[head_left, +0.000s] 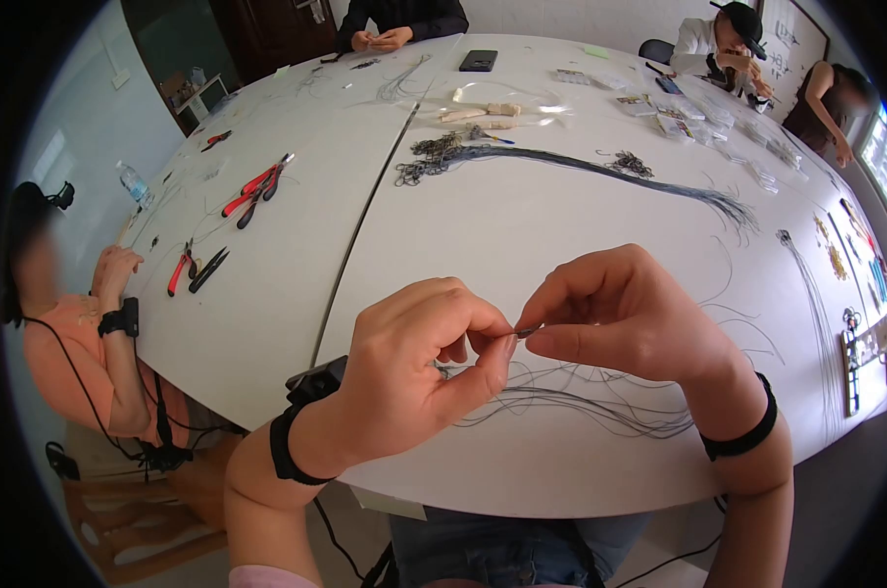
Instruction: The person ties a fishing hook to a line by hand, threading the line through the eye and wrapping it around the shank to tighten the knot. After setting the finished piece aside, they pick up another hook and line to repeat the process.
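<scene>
My left hand (424, 343) and my right hand (625, 318) meet above the near part of the white table. Thumb and forefinger of each are pinched together on a short, thin dark cord (525, 333), which spans the small gap between the fingertips. Its exact kind is too small to make out. Beneath both hands lies a loose spread of thin grey-black cords (610, 416). Beyond them stretches a long bundle of dark cords (600, 169), with tangled knots or loops at its left end.
Pliers with red handles (257, 186) and black snips (208, 269) lie left of the table seam. Pale cord bundles (488, 113), a black phone (478, 61) and clear plastic packs (679, 122) sit farther back. Coworkers sit around the table, one (91, 343) close at left.
</scene>
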`<action>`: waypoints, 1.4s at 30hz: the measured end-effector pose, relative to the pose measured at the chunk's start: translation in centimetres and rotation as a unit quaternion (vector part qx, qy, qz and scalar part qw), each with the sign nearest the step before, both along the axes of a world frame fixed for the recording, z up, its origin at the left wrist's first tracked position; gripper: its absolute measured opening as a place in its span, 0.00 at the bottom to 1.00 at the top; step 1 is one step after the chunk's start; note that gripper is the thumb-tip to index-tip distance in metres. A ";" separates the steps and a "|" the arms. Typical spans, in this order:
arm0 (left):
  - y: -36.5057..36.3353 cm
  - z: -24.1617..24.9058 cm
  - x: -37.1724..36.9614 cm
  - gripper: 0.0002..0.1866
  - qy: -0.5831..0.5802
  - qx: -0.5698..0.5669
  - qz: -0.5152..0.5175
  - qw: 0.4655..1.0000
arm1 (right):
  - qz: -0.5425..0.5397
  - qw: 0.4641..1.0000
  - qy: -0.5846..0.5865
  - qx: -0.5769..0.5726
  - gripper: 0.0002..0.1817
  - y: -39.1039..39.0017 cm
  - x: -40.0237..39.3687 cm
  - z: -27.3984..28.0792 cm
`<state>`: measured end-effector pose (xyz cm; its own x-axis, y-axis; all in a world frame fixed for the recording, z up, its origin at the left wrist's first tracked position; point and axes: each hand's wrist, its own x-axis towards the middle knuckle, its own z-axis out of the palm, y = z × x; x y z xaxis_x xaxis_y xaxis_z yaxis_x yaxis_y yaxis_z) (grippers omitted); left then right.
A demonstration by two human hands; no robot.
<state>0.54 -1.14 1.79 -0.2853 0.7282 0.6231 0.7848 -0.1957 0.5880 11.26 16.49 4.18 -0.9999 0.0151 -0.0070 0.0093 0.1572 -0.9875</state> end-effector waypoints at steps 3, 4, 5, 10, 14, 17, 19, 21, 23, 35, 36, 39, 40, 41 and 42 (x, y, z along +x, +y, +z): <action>0.0 0.0 -0.2 0.03 -0.002 -0.008 -0.011 1.000 | 0.018 0.999 0.022 0.025 0.07 0.3 -0.1 -0.6; 0.0 0.1 -0.2 0.03 -0.013 -0.021 -0.013 1.000 | 0.018 0.999 0.022 0.026 0.07 0.3 -0.1 -0.5; 0.0 0.2 -0.2 0.03 -0.025 -0.033 -0.016 0.999 | 0.014 0.999 0.016 0.041 0.06 0.3 -0.1 -0.4; 0.0 0.1 -0.5 0.03 -0.053 -0.055 -0.008 0.997 | -0.002 0.998 -0.009 0.066 0.06 0.4 0.3 0.7; 0.2 0.0 -1.1 0.03 -0.096 -0.092 0.020 0.991 | -0.011 0.998 0.019 0.051 0.05 1.8 1.5 3.2; 0.4 -0.3 -1.4 0.04 -0.127 -0.106 0.035 0.986 | -0.009 0.991 0.122 -0.052 0.04 3.9 2.9 4.1; 0.5 -0.6 -1.5 0.04 -0.116 -0.105 0.042 0.987 | 0.027 0.973 0.209 -0.094 0.07 5.7 3.7 4.1; 0.7 -0.9 -1.7 0.04 -0.106 -0.104 0.050 0.988 | 0.083 0.963 0.245 -0.068 0.09 7.2 4.6 5.3; 0.8 -1.1 -2.0 0.04 -0.090 -0.100 0.054 0.989 | 0.119 0.952 0.276 -0.064 0.10 8.5 5.6 6.6; 0.7 -0.5 -2.7 0.06 -0.132 -0.109 0.096 0.981 | 0.126 0.914 0.336 -0.187 0.06 15.7 11.9 11.9; 0.7 -0.6 -2.7 0.06 -0.132 -0.108 0.096 0.981 | 0.110 0.901 0.347 -0.236 0.06 15.5 12.1 11.8; 0.7 -0.9 -2.9 0.06 -0.135 -0.113 0.102 0.979 | -0.042 0.844 0.446 -0.294 0.08 13.5 12.7 11.3; 0.7 -1.0 -3.0 0.06 -0.139 -0.114 0.099 0.979 | -0.042 0.844 0.447 -0.294 0.08 13.5 13.0 11.3; 0.7 -1.0 -3.1 0.05 -0.144 -0.115 0.096 0.978 | -0.076 0.821 0.463 -0.324 0.06 13.6 13.4 11.4; 0.7 -1.0 -3.1 0.05 -0.143 -0.115 0.096 0.978 | -0.110 0.796 0.479 -0.354 0.05 13.7 13.7 11.5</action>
<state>-2.57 -0.47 0.79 -0.5693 0.7560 0.3231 0.5906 0.1026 0.8004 24.97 30.15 15.68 -0.5256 0.5219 0.6719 -0.8504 -0.3433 -0.3986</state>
